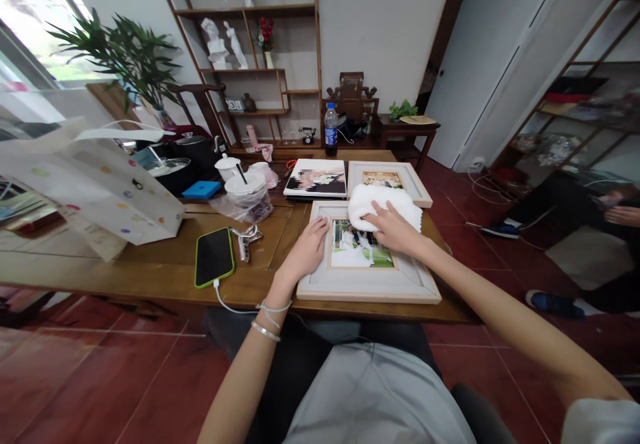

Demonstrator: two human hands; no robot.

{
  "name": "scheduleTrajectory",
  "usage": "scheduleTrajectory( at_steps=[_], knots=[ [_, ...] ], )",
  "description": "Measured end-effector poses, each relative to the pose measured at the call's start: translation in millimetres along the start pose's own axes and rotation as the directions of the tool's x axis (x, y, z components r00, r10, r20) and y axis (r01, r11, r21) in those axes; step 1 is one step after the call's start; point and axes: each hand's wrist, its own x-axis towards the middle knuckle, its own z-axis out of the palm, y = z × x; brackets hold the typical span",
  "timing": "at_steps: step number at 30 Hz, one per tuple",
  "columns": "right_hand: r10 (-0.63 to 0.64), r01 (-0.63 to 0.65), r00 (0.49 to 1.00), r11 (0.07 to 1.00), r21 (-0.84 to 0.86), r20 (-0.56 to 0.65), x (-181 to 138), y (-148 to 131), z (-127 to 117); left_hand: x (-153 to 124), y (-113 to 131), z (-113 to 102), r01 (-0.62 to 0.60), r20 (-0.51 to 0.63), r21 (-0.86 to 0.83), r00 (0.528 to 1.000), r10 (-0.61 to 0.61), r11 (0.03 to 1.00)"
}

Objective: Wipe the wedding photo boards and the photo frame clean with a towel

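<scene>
A light wooden picture frame [370, 289] with a photo in it lies face up at the table's near edge. My left hand [310, 244] rests on its left side, fingers laid flat over the border. My right hand [393, 227] presses a folded white cloth [385, 201] onto the frame's upper right part, with fingers bent over the cloth. The cloth covers the top right corner and part of the photo. Just behind lies a second picture frame [417, 184], partly hidden by the cloth. Left of that one, a white-edged photo panel [315, 177] lies on a dark item.
On the wooden table [273, 284] are a charging phone [215, 257], crumpled silver wrapping [246, 241], a lidded cup [246, 184] in a plastic bag, a blue box [201, 189], a paper bag [130, 194] and a bottle [331, 129]. Another person's legs [555, 211] are at right.
</scene>
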Motion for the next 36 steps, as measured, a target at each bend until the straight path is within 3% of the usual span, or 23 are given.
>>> scheduleTrajectory(
  at_steps=[9, 16, 21, 31, 36],
  knots=[
    [-0.226, 0.156, 0.951, 0.939, 0.306, 0.209, -54.6, -51.9, -38.9, -1.3, 0.9, 0.3, -0.005, -0.018, -0.020, 1.000, 0.005, 1.000],
    [-0.267, 0.167, 0.938, 0.907, 0.386, 0.222, -78.5, -79.7, -56.0, -1.4, -0.1, 0.8, -0.006, -0.007, 0.002, 1.000, 0.006, 1.000],
    [-0.164, 0.114, 0.972, 0.956, 0.271, 0.170, -66.6, -72.0, -41.4, -1.1, 0.2, 0.0, -0.004, -0.017, -0.027, 1.000, 0.004, 1.000],
    [-0.031, 0.029, 0.997, 0.999, -0.020, -0.066, -12.4, -22.7, -5.4, -0.5, -0.7, 0.3, 0.002, -0.004, -0.010, 1.000, -0.002, 1.000],
    [-0.058, 0.058, 0.998, 0.998, 0.012, -0.003, 4.7, -20.5, 2.9, -0.3, -1.0, 0.3, -0.001, -0.002, -0.005, 1.000, 0.001, 1.000]
  ],
)
